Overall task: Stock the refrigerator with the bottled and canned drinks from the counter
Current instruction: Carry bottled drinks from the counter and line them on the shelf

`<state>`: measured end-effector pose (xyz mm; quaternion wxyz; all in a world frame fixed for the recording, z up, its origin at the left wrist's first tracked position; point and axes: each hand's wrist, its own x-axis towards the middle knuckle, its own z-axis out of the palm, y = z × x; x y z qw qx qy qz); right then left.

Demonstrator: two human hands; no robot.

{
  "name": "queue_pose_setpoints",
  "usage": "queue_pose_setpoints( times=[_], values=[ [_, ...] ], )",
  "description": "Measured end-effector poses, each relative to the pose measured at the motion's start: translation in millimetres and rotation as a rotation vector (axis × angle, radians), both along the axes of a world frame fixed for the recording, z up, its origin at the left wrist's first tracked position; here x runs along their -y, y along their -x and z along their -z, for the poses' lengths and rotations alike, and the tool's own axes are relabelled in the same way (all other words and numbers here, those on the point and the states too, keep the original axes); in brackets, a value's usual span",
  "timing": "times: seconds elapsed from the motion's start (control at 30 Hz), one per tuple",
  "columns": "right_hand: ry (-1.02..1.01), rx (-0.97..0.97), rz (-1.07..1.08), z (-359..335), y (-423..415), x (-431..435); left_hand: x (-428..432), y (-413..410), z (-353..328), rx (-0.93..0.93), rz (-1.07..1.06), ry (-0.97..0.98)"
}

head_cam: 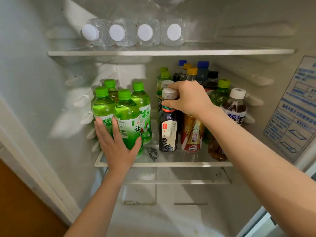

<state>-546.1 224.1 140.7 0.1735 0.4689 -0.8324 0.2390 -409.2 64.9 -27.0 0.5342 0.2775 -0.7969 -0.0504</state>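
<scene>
Right hand (186, 98): fingers and thumb are curled round the neck of the pagoda-label bottle (168, 130), just under its silver cap. That bottle stands upright in the front row of the middle shelf (162, 164).

Left hand (116, 142): fingers are straight and pressed flat against the front two of four green tea bottles (127, 117), thumb spread round the nearer one. It lifts nothing.

From the right hand:
- At five o'clock is a red-and-gold bottle (192, 134), just beside the pagoda-label one; I cannot tell whether they touch.
- At three o'clock is a white-capped bottle (236, 108).
- At twelve o'clock is a rear cluster (196, 72) with blue, yellow, black and green caps.
- Farther out at eleven o'clock, four water bottles (131, 32) lie on the upper shelf (171, 52), caps toward me.

Assessment: I judge stocking well advanced, and the step in hand looks like seating and squaring the rows. I see no cans. The counter is out of view, so I cannot tell what remains. The right wrist hides the bottles behind it, the wall sticker (294, 108) is unreadable, and the compartment below is blurred.
</scene>
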Motion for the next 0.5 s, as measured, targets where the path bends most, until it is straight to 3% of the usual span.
queue_pose_setpoints(
  times=[0.3,0.5],
  values=[
    [0.102,0.036,0.137,20.1,-6.8,-4.0,0.7,-1.0,-0.4,0.008,0.004,-0.002],
    [0.247,0.033,0.307,76.5,-42.3,-19.8,2.5,-0.5,1.0,0.009,0.0,0.025]
  ],
)
